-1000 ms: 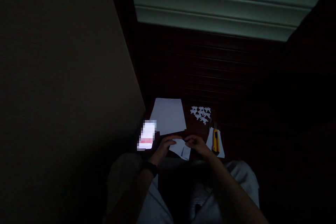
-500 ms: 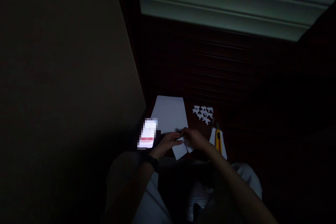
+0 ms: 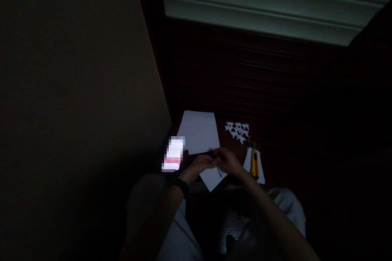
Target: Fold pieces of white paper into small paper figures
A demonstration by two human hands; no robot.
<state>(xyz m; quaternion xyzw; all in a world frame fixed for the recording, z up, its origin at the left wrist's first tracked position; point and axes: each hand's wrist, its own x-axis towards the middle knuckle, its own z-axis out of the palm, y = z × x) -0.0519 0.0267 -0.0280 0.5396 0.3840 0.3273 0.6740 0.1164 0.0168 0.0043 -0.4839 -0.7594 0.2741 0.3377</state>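
The scene is very dark. My left hand (image 3: 198,166) and my right hand (image 3: 227,161) meet above a small white piece of paper (image 3: 212,178) at the near edge of a dark wooden surface (image 3: 275,102). Both hands pinch the paper's top edge with closed fingers. A dark watch sits on my left wrist (image 3: 180,185). Behind the hands lies a larger white sheet (image 3: 200,130). To the right, a yellow utility knife (image 3: 254,162) rests on another scrap of paper.
A lit phone screen (image 3: 173,154) lies left of my hands. Several small folded white paper shapes (image 3: 237,131) are grouped behind the knife. A plain wall (image 3: 76,89) stands on the left, pale slats (image 3: 260,0) at the top. My light trousers (image 3: 288,208) show below.
My hands came together from either side of the paper and now pinch its top edge. The paper has turned, with a corner pointing toward me.
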